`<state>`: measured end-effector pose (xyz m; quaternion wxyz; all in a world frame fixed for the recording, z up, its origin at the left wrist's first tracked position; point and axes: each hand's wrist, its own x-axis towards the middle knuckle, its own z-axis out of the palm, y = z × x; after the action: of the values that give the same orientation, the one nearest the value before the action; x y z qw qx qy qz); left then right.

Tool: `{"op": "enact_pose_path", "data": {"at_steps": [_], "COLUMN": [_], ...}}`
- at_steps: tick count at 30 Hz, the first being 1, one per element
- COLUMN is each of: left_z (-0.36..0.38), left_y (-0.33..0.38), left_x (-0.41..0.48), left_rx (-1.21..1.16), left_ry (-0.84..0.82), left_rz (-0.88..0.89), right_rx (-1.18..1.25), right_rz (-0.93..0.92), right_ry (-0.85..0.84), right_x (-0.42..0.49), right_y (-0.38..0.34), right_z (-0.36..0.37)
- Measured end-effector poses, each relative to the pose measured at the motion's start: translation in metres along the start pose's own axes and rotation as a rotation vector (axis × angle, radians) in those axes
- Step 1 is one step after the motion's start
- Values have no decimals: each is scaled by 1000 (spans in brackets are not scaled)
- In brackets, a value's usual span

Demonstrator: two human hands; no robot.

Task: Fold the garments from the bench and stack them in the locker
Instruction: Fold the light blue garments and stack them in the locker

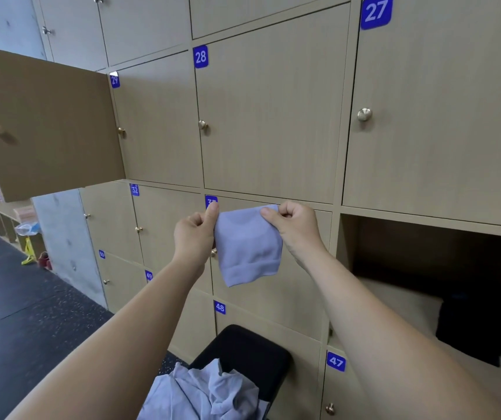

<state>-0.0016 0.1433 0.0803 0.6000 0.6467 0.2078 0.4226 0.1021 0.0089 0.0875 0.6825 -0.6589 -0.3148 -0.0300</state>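
Observation:
A small pale lavender garment [247, 248] hangs in the air in front of the locker wall, folded to a small square shape. My left hand [194, 236] pinches its upper left corner and my right hand [294, 225] pinches its upper right corner. Below, a crumpled heap of pale lavender garments [206, 392] lies on the black bench [252, 344]. At the right an open locker [425, 259] holds a dark folded garment [476, 328] on its floor.
Closed wooden locker doors with blue number tags cover the wall [273, 116]. One door [46, 125] stands swung open at upper left. Dark rubber floor [15, 298] stretches to the left, with a concrete pillar [67, 244] and small items near it.

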Motion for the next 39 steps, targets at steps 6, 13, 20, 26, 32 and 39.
{"op": "enact_pose_path", "data": {"at_steps": [6,13,20,26,32,39], "left_z": [8,25,35,24,48,83], "left_y": [-20,-34,-54,-50,-40,-70], "left_x": [-11,-21,-29,-10,-14,-49], "left_rx": [63,50,79,347,490,102], "left_ry": [-88,68,67,-253,-500,-171], "left_rz": [30,99,113,-8,106,-79], "right_rx": [-54,174,42,-116,-188,296], "right_rz": [3,271,282,258,279,492], "right_ry": [64,-202,-289,-442,-475,-33], "right_x": [-3,-32,-38,-29,-30,-58], "right_y": [14,32,46,49,54,90], "right_z": [3,-11,-24,-49,-62,-82]}}
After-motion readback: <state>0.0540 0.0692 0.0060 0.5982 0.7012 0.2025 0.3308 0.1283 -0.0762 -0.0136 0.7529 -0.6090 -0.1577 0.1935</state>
